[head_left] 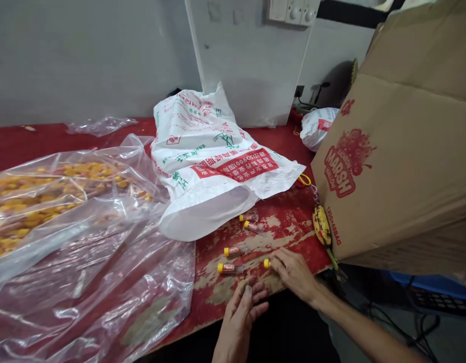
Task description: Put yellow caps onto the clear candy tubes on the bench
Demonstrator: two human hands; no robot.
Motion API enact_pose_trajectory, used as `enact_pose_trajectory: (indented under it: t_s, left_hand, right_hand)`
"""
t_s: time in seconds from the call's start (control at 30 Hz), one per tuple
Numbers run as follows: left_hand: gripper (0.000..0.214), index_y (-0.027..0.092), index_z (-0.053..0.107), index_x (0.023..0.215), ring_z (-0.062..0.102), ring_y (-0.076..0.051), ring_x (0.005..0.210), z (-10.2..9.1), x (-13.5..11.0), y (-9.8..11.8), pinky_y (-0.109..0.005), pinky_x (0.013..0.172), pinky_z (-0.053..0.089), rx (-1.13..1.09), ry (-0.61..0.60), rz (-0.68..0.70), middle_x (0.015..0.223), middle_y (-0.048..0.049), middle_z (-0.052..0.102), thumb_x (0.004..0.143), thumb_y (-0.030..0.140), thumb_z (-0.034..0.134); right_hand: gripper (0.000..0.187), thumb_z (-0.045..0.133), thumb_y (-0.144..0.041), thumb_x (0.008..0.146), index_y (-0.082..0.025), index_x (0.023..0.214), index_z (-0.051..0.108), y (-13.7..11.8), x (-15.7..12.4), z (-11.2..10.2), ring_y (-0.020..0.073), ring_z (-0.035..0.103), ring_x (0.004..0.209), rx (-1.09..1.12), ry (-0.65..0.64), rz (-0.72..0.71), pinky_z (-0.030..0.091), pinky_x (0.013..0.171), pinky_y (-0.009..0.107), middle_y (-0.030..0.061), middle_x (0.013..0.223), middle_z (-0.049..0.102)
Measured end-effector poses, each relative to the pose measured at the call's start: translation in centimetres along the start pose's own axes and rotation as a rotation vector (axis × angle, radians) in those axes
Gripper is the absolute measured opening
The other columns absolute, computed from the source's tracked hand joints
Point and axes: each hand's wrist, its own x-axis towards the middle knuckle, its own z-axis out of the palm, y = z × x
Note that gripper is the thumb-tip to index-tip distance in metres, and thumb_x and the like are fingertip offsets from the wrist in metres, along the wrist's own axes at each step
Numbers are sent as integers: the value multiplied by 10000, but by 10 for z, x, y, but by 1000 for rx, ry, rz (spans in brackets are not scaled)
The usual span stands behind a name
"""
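My right hand (295, 275) is closed round a small clear tube with a yellow cap (267, 263), low over the worn red tabletop; most of the tube is hidden by the fingers. My left hand (240, 307) is at the table's front edge, palm turned sideways, fingers apart and holding nothing. Several similar tubes lie on their sides just beyond the hands. Nearest are one tube (231, 268) and another tube (236, 250); two more, a tube (254, 227) and a tube (250, 218), lie by the mouth of a white woven sack (202, 217).
On the left, a large clear plastic bag (142, 262) holds many yellow-capped tubes (40, 201). A tall cardboard box (403, 151) stands at the right, with a banana (322, 225) against it. Behind the table is a grey wall (97, 60).
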Motion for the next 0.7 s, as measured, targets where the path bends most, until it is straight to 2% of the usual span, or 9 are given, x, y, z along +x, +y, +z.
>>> enact_pose_trajectory:
  t_s: [0.13, 0.2, 0.23, 0.3, 0.37, 0.4, 0.47, 0.53, 0.7]
  left_hand:
    - [455, 174, 663, 977, 620, -223, 895, 5, -2, 0, -318, 755, 517, -207, 53, 42, 1031, -112, 648, 610, 390, 824]
    - [468, 163, 659, 962, 625, -191, 810, 2, -1, 2, -284, 695, 520, -254, 132, 98, 958, -91, 656, 566, 319, 854]
    - [480, 159, 654, 968, 627, -185, 764, -1, 0, 3, -281, 663, 522, -258, 159, 112, 914, -83, 658, 560, 310, 856]
    - [501, 155, 641, 985, 611, -166, 634, -8, 0, 4, -279, 572, 515, -241, 185, 134, 804, -61, 652, 569, 345, 847]
    - [540, 162, 625, 990, 547, -131, 484, -17, -3, 4, -247, 450, 462, -207, 204, 147, 693, -26, 627, 555, 389, 848]
    - [553, 167, 616, 986, 501, -109, 425, -21, -6, 4, -225, 401, 419, -188, 210, 154, 657, -12, 614, 545, 405, 850]
    - [544, 175, 604, 963, 430, -73, 355, -29, -13, 1, -187, 348, 336, -154, 213, 160, 620, 5, 601, 548, 429, 847]
    - [513, 178, 603, 929, 399, -50, 321, -37, -20, -3, -167, 334, 291, -128, 204, 157, 607, 13, 598, 561, 445, 840]
    - [494, 177, 620, 898, 425, -61, 318, -54, -26, -17, -174, 332, 282, -82, 134, 90, 612, 10, 596, 581, 505, 811]
  right_hand:
    - [202, 415, -251, 930, -185, 1021, 582, -41, -27, 18, 171, 568, 856, 156, 156, -284, 419, 774, 300, 49, 945, 647]
    - [178, 449, -256, 911, -191, 988, 596, -42, -22, 17, 179, 547, 863, 131, 140, -437, 410, 802, 325, 44, 924, 649]
    - [184, 442, -248, 908, -193, 964, 608, -34, -12, 13, 179, 541, 873, 105, 153, -448, 408, 814, 328, 45, 923, 649]
    - [242, 391, -215, 906, -186, 932, 630, -3, 21, -1, 178, 538, 905, 10, 265, -293, 411, 834, 320, 60, 949, 646]
    - [288, 368, -202, 901, -169, 987, 641, 37, 64, -19, 191, 524, 965, -232, 373, 134, 400, 873, 318, 82, 1036, 631]
    - [309, 371, -205, 897, -123, 1040, 632, 56, 87, -28, 228, 511, 1001, -274, 398, 231, 383, 895, 357, 129, 1090, 613]
    - [346, 369, -179, 877, -43, 1088, 608, 86, 129, -42, 306, 473, 1066, -313, 418, 331, 354, 901, 436, 220, 1139, 575]
    - [342, 402, -179, 858, -28, 1081, 612, 105, 164, -49, 352, 444, 1099, -323, 399, 367, 323, 906, 475, 254, 1152, 560]
    - [348, 433, -234, 863, -85, 1124, 608, 120, 208, -51, 355, 425, 1133, -306, 328, 400, 281, 939, 492, 225, 1148, 575]
